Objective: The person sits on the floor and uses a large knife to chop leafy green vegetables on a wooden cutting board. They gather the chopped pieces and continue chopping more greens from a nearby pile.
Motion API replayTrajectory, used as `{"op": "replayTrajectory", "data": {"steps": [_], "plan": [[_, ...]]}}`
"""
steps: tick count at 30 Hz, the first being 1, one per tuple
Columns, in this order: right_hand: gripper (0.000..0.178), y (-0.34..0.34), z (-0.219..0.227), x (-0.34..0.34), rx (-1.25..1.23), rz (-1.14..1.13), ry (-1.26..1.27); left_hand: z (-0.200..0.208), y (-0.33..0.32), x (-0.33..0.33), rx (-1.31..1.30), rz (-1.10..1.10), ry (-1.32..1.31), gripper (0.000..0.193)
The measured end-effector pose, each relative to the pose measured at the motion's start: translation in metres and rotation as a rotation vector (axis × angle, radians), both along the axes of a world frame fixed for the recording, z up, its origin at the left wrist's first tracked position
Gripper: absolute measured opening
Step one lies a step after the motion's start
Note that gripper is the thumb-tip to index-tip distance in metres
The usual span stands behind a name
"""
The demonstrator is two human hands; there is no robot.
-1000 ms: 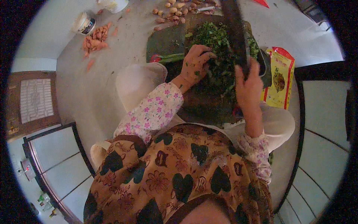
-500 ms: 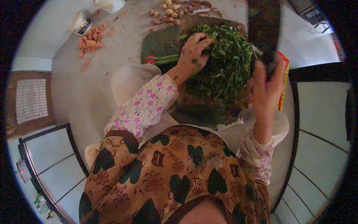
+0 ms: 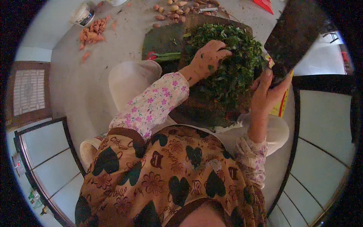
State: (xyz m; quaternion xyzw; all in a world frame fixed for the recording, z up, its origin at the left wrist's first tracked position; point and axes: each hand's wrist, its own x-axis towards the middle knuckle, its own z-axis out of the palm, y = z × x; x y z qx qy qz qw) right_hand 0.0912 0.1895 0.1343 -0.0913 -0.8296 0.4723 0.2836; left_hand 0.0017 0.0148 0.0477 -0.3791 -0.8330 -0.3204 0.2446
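Note:
A heap of chopped leafy greens (image 3: 238, 70) covers much of a dark wooden board (image 3: 202, 111) on the floor in front of me. My left hand (image 3: 210, 60) rests on the heap's near-left side, its fingers bent into the leaves and partly hidden by them. Bits of green cling to its back. To the right of the heap, my right hand (image 3: 266, 92) grips a large, dark-bladed cleaver (image 3: 293, 32), its handle mostly hidden in the fingers. The wide blade is raised and tilted up to the right. Some green stems (image 3: 168, 56) lie left of the heap.
Orange tuber pieces (image 3: 92, 34) are piled on the floor at the far left, beside a white bucket (image 3: 84, 16). Several tan tubers (image 3: 177, 14) lie beyond the board. A red and yellow packet (image 3: 282, 102) is by my right hand. My bent knees flank the board.
My left hand has shifted right and slightly nearer across the greens. The cleaver has swung from nearly upright to leaning right, and my right hand has turned with it.

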Motion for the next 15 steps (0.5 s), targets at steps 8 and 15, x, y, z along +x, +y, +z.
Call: {"op": "replayTrajectory", "data": {"steps": [8,15], "plan": [[0.042,-0.001,-0.014,-0.020,0.363,0.158,-0.222,-0.002,0.009,-0.016,0.109,0.057,0.010,0.041],[0.043,-0.006,-0.045,-0.022,0.415,0.175,-0.178,-0.007,0.004,-0.004,-0.073,0.273,-0.090,0.038]]}}
